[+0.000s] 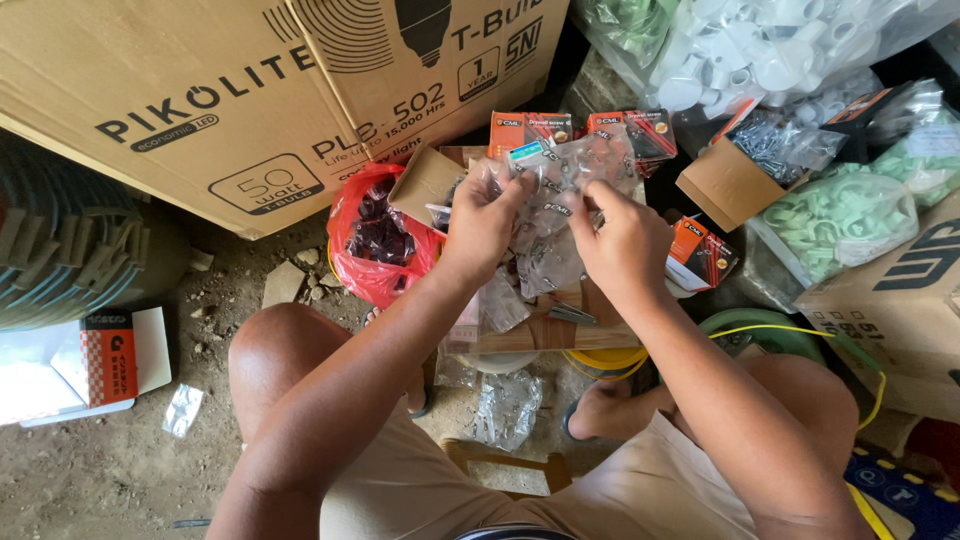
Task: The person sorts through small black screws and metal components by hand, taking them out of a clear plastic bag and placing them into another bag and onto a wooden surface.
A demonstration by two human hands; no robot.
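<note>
- Clearly both hands pinch a bunch of clear plastic packets [560, 205], held up over the open cardboard box [540, 325] for sorting
- left hand [482, 222] grip closed on its top
- right hand [628, 240] pinching the side

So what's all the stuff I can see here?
clear packets: a bunch, see-through, held up in both hands
red bag: one, red, on the ground left of the hands
big cardboard box: one, brown, top left
small orange boxes: several, orange and black, behind the packets
open box of screws: one, brown, right
bags of green clips: a few, pale green, right
bag of white fittings: one, white, top right
left hand: one, gripping the packets
right hand: one, pinching the packets
</note>
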